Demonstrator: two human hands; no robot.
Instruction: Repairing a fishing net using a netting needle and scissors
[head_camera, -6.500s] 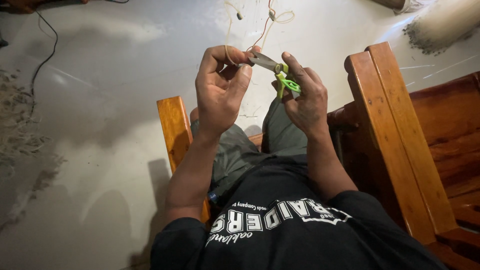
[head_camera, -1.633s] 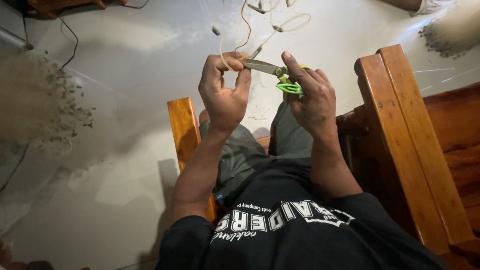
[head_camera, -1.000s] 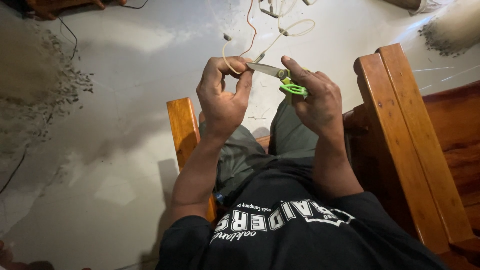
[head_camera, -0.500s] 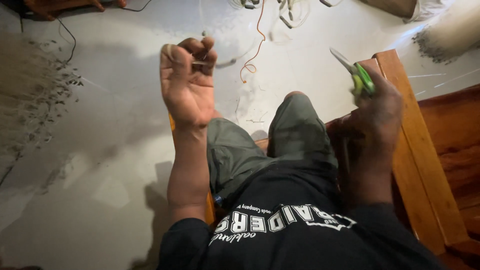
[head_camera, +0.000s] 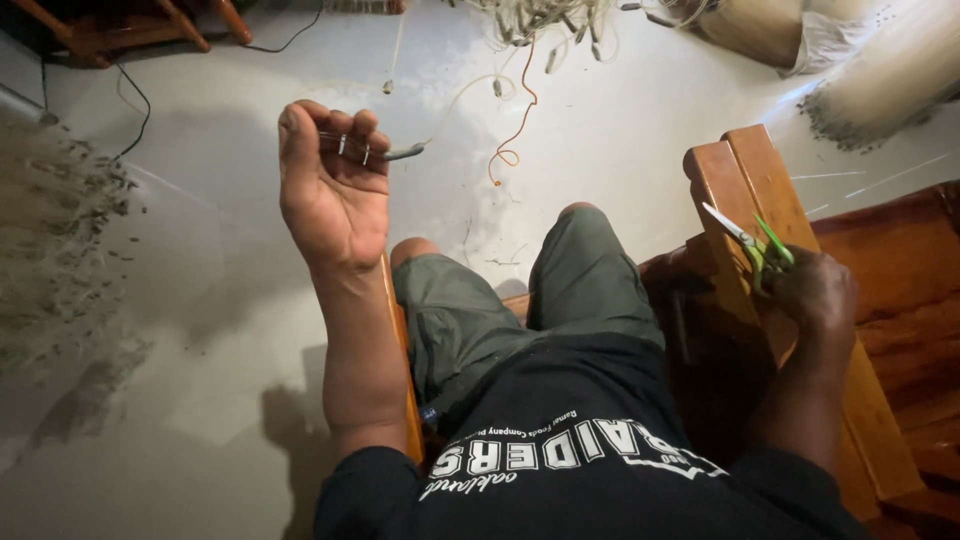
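Grey floor (head_camera: 200, 300) fills the left side of what I see, with dark bits (head_camera: 60, 240) scattered over it at the far left and a black cord (head_camera: 135, 100) running near the top corner. Next comes my left hand (head_camera: 335, 185), held up with the palm facing me. Its fingers are curled in tight around a thin pale wire (head_camera: 375, 152) that has small metal rings on it. One short end of the wire sticks out to the right of the fingers. Past that end, on the floor, lies an orange wire (head_camera: 515, 140) in a loose curl, and a heap of pale wires (head_camera: 545, 20) sits at the top edge. In the middle I see my knees in green trousers (head_camera: 520, 300) and my black shirt (head_camera: 590, 450) below them. A wooden chair arm (head_camera: 400, 340) runs under my left forearm. Further right stands a thick brown wooden post (head_camera: 745, 200) of the seat. My right hand (head_camera: 815, 295) rests low beside that post, well apart from the left hand. It is closed around the green handles of small scissors (head_camera: 750, 240). The blades point up and to the left, and they stand a little open. At the far right top, a pale sack (head_camera: 880, 70) lies on the floor.
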